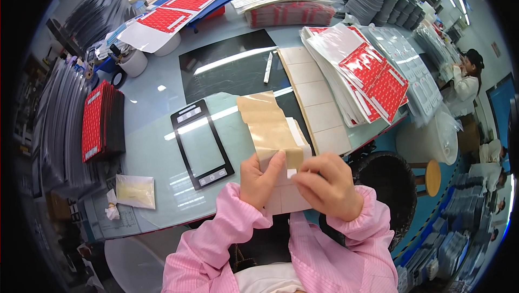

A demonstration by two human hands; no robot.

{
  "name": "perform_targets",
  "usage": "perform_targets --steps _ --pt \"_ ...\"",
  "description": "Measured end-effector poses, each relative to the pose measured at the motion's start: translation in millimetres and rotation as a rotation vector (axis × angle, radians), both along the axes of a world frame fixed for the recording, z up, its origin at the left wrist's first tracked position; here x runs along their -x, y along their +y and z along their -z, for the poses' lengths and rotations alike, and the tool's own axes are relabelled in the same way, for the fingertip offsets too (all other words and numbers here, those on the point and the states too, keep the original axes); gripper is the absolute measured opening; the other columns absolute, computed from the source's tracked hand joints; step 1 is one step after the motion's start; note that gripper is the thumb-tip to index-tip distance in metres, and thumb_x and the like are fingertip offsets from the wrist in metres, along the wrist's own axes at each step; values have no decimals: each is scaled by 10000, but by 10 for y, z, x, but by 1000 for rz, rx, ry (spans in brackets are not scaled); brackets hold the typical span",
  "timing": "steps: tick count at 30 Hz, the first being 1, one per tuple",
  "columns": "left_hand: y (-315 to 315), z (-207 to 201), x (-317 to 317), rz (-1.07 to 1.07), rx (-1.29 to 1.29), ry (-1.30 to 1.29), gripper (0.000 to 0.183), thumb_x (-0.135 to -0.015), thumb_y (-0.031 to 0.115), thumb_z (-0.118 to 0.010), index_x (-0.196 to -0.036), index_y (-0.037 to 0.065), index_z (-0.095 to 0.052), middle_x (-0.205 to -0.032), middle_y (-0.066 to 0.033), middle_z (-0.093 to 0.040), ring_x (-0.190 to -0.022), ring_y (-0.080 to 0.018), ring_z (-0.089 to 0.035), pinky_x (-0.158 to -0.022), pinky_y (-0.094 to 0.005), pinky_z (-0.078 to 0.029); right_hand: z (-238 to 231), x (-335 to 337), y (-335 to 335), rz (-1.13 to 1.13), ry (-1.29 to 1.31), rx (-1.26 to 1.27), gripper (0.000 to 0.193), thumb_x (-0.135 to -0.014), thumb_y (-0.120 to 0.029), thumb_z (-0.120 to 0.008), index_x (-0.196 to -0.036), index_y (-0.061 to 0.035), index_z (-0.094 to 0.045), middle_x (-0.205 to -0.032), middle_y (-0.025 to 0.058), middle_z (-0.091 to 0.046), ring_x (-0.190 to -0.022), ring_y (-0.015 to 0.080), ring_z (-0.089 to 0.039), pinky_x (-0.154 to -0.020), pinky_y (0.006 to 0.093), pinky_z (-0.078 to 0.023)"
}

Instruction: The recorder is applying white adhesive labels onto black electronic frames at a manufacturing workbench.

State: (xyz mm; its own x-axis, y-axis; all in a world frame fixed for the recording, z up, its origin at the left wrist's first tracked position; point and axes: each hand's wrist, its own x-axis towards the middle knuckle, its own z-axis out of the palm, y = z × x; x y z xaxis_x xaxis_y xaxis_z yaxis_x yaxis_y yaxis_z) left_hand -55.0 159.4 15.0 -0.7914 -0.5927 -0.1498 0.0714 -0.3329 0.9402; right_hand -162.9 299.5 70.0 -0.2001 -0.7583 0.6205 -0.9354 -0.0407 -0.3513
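**Backing half peeled from the sticker sheet**

Already the tan backing paper (268, 125) curls up and away at centre frame, while much of the white sticker sheet (286, 195) remains covered. The left hand (258, 179) pinches the sheet's edge; the right hand (327, 185) grips beside it, fingers closed.

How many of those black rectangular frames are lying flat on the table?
1. The black frame lies flat on the glass table, just left of the left hand. More may be hidden among the stacks at the left edge.
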Motion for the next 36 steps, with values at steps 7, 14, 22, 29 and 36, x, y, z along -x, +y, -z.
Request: perform_targets --steps 7,14,22,29,36 --pt "-56 113 16 7 -3 0 305 -1011 191 -695 -1187 -56 -661 -1065 -93 -748 -927 -127 -690 -794 -285 -558 -422 -98 280 -155 -73 48 242 -734 4 -807 -954 -66 -734 -909 70 -672 -705 214 -611 -637 328 -469" --pt "-10 105 -105 238 48 37 319 -989 115 -692 -1275 -16 -643 -1154 -86 -731 -1046 -141 -670 -908 -311 -537 -469 417 127 55 -550 33 101 -884 62 -713 -967 8 -691 -889 59 -674 -786 140 -586 -717 258 -459" --pt "-35 170 -125 359 94 50 362 -992 72 -682 -1337 -3 -602 -1220 -74 -711 -1109 -136 -663 -964 -300 -523 -344 542 -41 6 -717 -129 66 -928 -4 -717 -985 26 -704 -896 25 -682 -797 88 -553 -733 237 -455" --pt "-46 137 -123 383 108 46 386 -992 54 -670 -1363 -8 -580 -1252 -76 -696 -1132 -130 -648 -975 -298 -515 -284 573 -91 40 -630 -112 64 -911 -3 -727 -971 12 -711 -900 39 -690 -794 102 -566 -726 248 -458" --pt "-14 133 -124 362 60 101 366 -996 73 -666 -1345 -11 -593 -1227 -77 -698 -1113 -134 -634 -975 -306 -507 -154 577 -159 94 -202 -88 257 -789 -36 -822 -1024 -31 -718 -953 84 -683 -862 240 -629 -739 322 -493"
